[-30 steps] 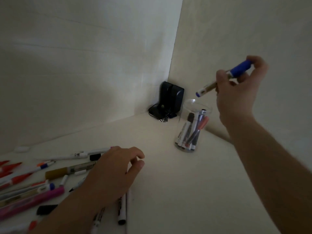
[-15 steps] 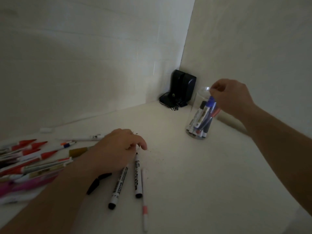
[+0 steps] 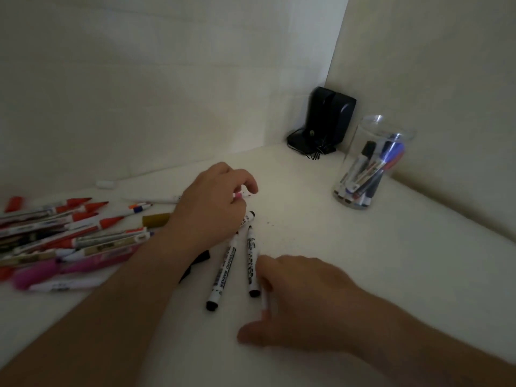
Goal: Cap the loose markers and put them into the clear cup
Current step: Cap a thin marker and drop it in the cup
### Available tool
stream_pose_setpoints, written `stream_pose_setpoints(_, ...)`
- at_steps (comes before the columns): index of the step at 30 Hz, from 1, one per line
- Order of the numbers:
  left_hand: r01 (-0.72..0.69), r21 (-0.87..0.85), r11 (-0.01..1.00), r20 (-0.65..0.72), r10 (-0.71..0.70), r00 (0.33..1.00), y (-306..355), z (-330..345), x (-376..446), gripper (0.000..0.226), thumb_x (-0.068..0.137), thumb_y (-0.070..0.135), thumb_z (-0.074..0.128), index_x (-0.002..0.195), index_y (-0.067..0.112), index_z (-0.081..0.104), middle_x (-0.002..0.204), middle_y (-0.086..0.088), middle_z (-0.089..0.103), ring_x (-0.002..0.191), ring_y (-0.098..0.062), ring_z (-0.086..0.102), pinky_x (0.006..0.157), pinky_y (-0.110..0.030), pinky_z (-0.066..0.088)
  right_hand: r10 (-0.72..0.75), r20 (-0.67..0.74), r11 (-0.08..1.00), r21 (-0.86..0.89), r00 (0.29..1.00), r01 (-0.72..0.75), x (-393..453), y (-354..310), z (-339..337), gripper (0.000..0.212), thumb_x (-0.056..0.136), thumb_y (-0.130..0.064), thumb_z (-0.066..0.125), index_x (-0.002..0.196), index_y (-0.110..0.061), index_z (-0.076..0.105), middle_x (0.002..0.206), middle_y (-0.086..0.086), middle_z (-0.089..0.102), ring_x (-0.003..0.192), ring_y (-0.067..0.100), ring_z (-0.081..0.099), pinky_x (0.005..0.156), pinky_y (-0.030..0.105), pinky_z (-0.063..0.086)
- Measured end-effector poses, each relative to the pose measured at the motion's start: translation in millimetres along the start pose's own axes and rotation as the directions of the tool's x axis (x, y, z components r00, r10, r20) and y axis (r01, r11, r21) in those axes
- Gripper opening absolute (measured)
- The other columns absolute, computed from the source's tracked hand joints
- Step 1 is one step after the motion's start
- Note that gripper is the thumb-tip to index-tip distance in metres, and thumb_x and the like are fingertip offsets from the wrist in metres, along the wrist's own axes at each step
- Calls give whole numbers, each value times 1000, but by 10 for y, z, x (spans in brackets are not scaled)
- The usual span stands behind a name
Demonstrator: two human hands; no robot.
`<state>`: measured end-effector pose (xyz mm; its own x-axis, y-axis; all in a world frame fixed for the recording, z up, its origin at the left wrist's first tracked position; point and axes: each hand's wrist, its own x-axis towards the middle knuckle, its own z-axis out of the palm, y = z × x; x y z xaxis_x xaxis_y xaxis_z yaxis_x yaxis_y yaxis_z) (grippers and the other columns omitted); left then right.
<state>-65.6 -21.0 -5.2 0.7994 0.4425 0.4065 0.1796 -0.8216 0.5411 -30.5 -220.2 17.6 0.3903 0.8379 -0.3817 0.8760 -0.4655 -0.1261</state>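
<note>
The clear cup (image 3: 374, 129) stands at the back right by the wall and holds several capped markers, a blue one on top. My left hand (image 3: 212, 205) curls its fingers round a thin white marker (image 3: 239, 195) whose pink-banded tip pokes out past the fingers. Two white whiteboard markers with black ends (image 3: 223, 270) (image 3: 252, 261) lie side by side just below that hand. My right hand (image 3: 301, 297) is low over the table beside them, fingers spread and touching a thin white pen (image 3: 264, 301) that it partly hides.
A heap of red, pink and white markers (image 3: 69, 238) covers the left of the table. A loose black cap (image 3: 196, 262) lies by my left forearm and a small white cap (image 3: 104, 184) near the back wall. A black device with cables (image 3: 329, 121) sits in the corner.
My right hand dropped the blue marker into the cup, let go and came down to the thin pen in front. My left hand has taken hold of the pink-banded marker.
</note>
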Motion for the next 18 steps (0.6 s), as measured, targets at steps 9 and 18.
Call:
stream_pose_setpoints(9, -16, -40, 999, 1, 16, 1000, -18, 50, 3, 40, 85, 9, 57, 95, 47, 59, 97, 20, 49, 87, 0, 50, 72, -24, 40, 230, -62, 973, 0, 971, -231, 26, 669, -318, 48, 88, -32, 73, 131, -36, 54, 114, -10, 64, 93, 9, 60, 76, 25, 51)
stream_pose_setpoints(18, -33, -240, 970, 134, 67, 989, 270, 134, -142, 34, 99, 55, 45, 128, 47, 59, 104, 22, 62, 96, 4, 58, 81, -21, 48, 30, -162, -209, 964, 986, 164, 289, 939, -179, 16, 82, 2, 65, 97, -5, 64, 82, 11, 59, 72, 23, 61, 70, 34, 61)
